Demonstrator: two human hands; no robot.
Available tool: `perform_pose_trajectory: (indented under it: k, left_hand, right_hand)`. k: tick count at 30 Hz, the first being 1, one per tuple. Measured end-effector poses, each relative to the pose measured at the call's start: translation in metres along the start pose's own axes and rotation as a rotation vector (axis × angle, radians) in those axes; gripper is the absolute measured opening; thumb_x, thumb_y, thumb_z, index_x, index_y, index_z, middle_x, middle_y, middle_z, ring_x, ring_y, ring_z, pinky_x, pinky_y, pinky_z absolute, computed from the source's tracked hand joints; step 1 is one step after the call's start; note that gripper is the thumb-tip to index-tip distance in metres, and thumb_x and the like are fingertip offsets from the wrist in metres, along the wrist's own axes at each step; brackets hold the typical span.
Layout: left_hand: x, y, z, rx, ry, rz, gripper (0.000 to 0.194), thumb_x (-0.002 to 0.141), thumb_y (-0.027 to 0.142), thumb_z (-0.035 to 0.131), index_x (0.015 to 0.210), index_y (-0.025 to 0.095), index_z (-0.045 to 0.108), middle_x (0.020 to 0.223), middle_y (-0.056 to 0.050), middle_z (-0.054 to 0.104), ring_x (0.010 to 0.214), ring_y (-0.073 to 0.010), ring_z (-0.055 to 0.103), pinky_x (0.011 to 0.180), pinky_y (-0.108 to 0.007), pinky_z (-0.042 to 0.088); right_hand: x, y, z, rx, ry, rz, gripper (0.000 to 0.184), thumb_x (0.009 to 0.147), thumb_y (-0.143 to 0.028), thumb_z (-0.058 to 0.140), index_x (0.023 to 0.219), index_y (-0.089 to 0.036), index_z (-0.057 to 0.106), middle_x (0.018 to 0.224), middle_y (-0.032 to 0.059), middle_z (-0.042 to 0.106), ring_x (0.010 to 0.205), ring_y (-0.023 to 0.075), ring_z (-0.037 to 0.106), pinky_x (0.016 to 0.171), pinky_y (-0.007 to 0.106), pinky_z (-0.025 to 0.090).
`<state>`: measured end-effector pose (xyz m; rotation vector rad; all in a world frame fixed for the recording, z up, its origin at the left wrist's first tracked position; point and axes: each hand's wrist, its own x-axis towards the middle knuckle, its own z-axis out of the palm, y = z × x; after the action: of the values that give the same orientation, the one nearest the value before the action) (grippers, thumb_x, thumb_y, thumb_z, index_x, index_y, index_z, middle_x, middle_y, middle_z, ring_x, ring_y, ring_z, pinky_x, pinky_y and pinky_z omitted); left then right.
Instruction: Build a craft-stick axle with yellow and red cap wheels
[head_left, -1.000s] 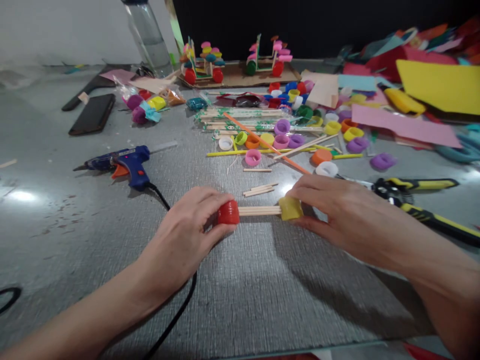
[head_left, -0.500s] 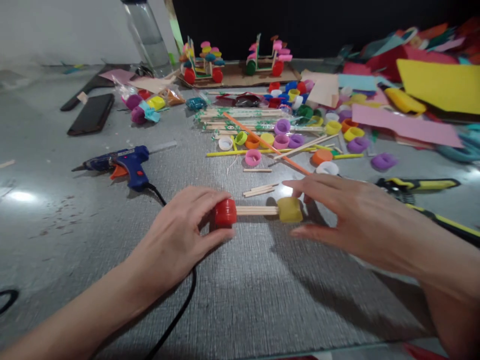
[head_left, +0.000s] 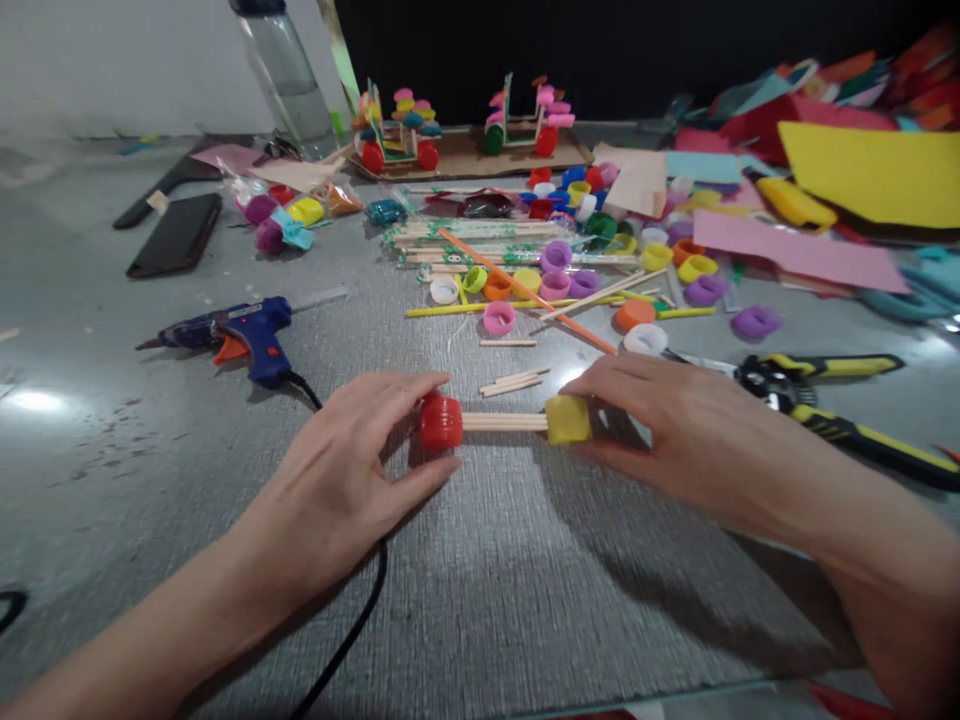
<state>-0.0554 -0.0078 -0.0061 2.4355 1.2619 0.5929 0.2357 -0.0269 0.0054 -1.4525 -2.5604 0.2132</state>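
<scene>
Wooden sticks [head_left: 504, 422] bridge the red cap [head_left: 441, 423] and yellow cap [head_left: 568, 419] on the bench [head_left: 465, 600] — glued or not, I cannot tell. Your left hand [head_left: 337, 480] arches wide around the red cap; your right hand [head_left: 697, 430] narrows at the yellow cap, its grip unclear. Shorter sticks [head_left: 517, 379] lie loose just beyond.

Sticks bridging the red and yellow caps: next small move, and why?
I'd likely close the left hand on the red cap: its thumb stands off the near side, leaving that end loose, while the right hand's fingers are at the yellow cap, across the sticks.
</scene>
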Motion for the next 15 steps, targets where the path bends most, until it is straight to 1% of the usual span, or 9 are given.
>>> perform_pose_trajectory:
  k: [3, 8, 15]
  left_hand:
    - [0.0007, -0.0025, -0.0004, -0.008, -0.006, -0.008, 0.042, 0.092, 0.036, 0.068, 0.132, 0.029, 0.058, 0.125, -0.006, 0.068, 0.115, -0.0277, 0.064, 0.105, -0.049, 0.05]
    - [0.0009, -0.0049, -0.0009, -0.039, -0.046, -0.021, 0.022, 0.096, 0.038, 0.064, 0.116, 0.03, 0.064, 0.114, -0.003, 0.071, 0.106, -0.0257, 0.066, 0.098, -0.046, 0.052]
    - [0.001, -0.0045, 0.0012, -0.035, -0.031, -0.047, 0.021, 0.095, 0.037, 0.067, 0.114, 0.031, 0.066, 0.111, -0.002, 0.072, 0.1, -0.0251, 0.067, 0.094, -0.045, 0.054]
  right_hand:
    - [0.0007, 0.0004, 0.0008, 0.019, 0.011, 0.004, 0.011, 0.093, -0.027, 0.064, 0.102, -0.021, 0.064, 0.098, 0.0073, 0.071, 0.089, 0.0274, 0.067, 0.074, 0.039, 0.047]
    - [0.0016, 0.0019, 0.0009, 0.05, -0.001, -0.002, 0.011, 0.093, -0.026, 0.067, 0.101, -0.019, 0.064, 0.095, 0.006, 0.069, 0.088, 0.0267, 0.066, 0.074, 0.038, 0.046]
    - [0.0024, 0.0007, 0.0019, 0.063, -0.003, -0.024, 0.003, 0.095, -0.022, 0.063, 0.095, -0.02, 0.061, 0.093, 0.0058, 0.067, 0.088, 0.0259, 0.064, 0.073, 0.037, 0.045]
